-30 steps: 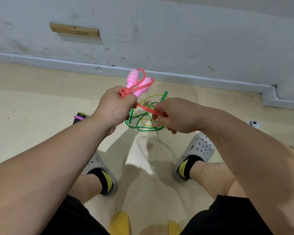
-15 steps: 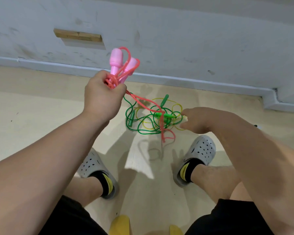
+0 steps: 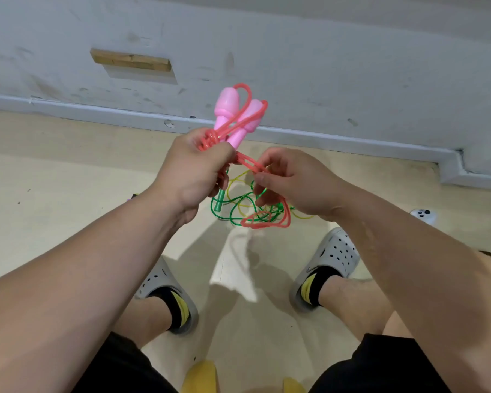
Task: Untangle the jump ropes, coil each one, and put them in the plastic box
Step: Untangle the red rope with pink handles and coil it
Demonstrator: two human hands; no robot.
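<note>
— What's the room like?
— Beige floor (image 3: 68, 180) under a scuffed white wall (image 3: 323, 66). A green rope (image 3: 219, 198) and a yellow rope (image 3: 240, 175) lie tangled near the wall edge, beyond the clogs (image 3: 335, 253).
— And the hands?
— The left hand (image 3: 194, 171) fists the pink rope (image 3: 227, 106); the right hand (image 3: 295, 182) pinches its strand.

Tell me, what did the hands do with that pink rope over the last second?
The right hand let go, dipped toward the tangle, then came back up and pinched the pink rope beside the left hand. The left hand kept gripping the pink handles and coils. The green rope and yellow rope stayed on the floor.
</note>
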